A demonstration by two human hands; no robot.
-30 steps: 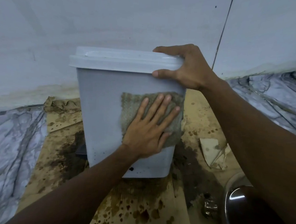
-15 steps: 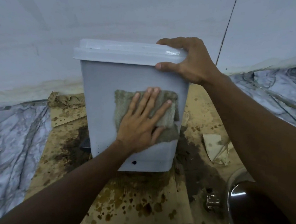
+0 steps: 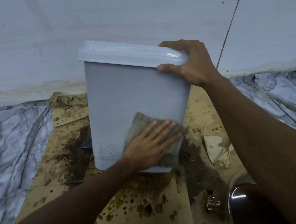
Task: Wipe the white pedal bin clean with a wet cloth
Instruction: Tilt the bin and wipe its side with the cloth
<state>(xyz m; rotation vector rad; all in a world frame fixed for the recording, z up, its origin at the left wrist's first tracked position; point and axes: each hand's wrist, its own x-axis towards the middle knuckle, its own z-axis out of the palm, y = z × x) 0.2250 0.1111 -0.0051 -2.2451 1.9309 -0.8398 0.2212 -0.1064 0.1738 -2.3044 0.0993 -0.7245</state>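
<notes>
The white pedal bin (image 3: 127, 93) stands upright on stained cardboard, lid closed, with dark specks near its lower left corner. My left hand (image 3: 150, 145) lies flat, fingers spread, pressing a grey-green wet cloth (image 3: 139, 121) against the lower right of the bin's front face. My right hand (image 3: 191, 62) grips the right end of the lid (image 3: 126, 55), thumb on the front rim and fingers over the top. A dark pedal part (image 3: 87, 145) shows behind the bin's lower left.
Wet, brown-stained cardboard (image 3: 137, 203) covers the floor under the bin. Marble-patterned sheeting (image 3: 10, 137) lies at left and right. A white wall (image 3: 115, 13) stands close behind. A metal bowl (image 3: 238, 205) sits at lower right, torn paper (image 3: 216, 148) beside the bin.
My left hand has slid the cloth down the bin's front, from the middle to the lower right. My right hand keeps its hold on the lid.
</notes>
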